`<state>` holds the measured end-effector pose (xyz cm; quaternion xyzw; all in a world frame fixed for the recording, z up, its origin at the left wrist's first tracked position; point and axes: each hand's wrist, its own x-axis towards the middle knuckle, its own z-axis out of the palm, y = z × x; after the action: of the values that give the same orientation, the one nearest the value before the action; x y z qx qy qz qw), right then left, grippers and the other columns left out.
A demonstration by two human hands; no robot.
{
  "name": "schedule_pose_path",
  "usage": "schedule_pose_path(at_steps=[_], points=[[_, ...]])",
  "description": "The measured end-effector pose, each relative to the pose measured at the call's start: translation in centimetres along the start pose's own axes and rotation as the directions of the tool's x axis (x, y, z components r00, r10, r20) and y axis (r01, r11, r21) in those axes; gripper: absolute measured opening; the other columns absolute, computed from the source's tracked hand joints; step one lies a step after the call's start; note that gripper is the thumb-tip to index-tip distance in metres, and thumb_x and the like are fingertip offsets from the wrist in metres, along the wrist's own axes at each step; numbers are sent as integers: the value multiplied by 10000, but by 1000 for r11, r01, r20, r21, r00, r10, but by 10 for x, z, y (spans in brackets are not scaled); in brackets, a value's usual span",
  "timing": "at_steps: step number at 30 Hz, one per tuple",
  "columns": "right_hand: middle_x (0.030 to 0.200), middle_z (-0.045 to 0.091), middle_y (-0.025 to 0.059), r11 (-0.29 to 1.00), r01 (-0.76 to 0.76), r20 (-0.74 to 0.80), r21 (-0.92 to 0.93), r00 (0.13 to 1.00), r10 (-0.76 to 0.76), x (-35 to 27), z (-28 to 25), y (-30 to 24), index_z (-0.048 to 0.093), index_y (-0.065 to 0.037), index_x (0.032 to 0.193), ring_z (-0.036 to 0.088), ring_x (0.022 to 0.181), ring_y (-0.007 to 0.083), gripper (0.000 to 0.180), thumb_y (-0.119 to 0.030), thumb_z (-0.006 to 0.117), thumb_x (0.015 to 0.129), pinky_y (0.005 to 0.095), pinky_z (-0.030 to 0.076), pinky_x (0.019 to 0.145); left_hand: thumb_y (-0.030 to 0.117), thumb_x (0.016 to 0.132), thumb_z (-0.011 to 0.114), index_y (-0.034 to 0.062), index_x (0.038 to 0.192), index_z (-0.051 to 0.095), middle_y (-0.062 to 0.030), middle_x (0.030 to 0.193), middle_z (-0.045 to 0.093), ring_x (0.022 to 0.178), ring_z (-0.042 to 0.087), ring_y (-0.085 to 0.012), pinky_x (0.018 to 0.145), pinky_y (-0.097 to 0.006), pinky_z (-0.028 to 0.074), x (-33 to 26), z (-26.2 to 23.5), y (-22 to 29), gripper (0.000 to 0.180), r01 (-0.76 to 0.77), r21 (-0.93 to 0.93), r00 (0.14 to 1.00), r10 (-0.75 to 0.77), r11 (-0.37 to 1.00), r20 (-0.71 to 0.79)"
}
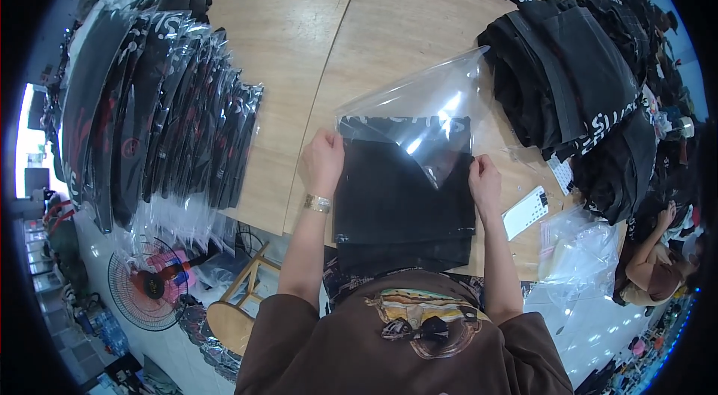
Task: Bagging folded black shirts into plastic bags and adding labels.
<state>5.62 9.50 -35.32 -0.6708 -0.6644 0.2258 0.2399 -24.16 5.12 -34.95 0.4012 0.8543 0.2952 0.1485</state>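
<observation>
A folded black garment with white lettering lies flat before me, its near end over the table edge by my body. A clear plastic bag covers its far part, one corner standing up to the far right. At the garment's left edge, my left hand is closed in a pinch on the bag's side. Opposite, my right hand pinches the bag's right side, fingers pressed together. The bag's mouth crosses the garment slantwise between both hands.
Bagged black garments stand in a dense row at left. Stacks of unbagged black garments rise at right. Near my right arm lie a white perforated card and loose clear bags. A fan and wooden stool stand below left.
</observation>
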Motion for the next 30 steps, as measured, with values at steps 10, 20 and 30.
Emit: schedule_pose_path(at_steps=[10, 20, 30], points=[[681, 594, 189, 997, -57, 72, 49, 996, 53, -1, -2, -2, 574, -1, 835, 599, 636, 338, 180, -163, 499, 858, 398, 455, 588, 347, 829, 568, 61, 789, 546, -147, 704, 612, 700, 595, -345, 607, -462, 432, 15, 10, 28, 290, -3, 247, 998, 17, 969, -57], [685, 600, 190, 973, -71, 63, 221, 996, 58, -1, 5, 20, 596, 19, 881, 597, 619, 315, 188, -141, 499, 862, 370, 452, 585, 56, 840, 571, 26, 946, 547, -71, 750, 611, 658, 598, -150, 591, -258, 476, -3, 10, -12, 113, -89, -372, 996, 86, 924, -26], [688, 583, 204, 997, -72, 158, 24, 985, 67, -22, -16, 12, 570, 12, 841, 580, 645, 359, 157, -126, 499, 860, 409, 448, 589, -14, 861, 499, 8, 1022, 497, -21, 754, 557, 608, 525, -62, 553, -197, 439, -41, -11, -44, 162, 43, -419, 984, 34, 907, 173]])
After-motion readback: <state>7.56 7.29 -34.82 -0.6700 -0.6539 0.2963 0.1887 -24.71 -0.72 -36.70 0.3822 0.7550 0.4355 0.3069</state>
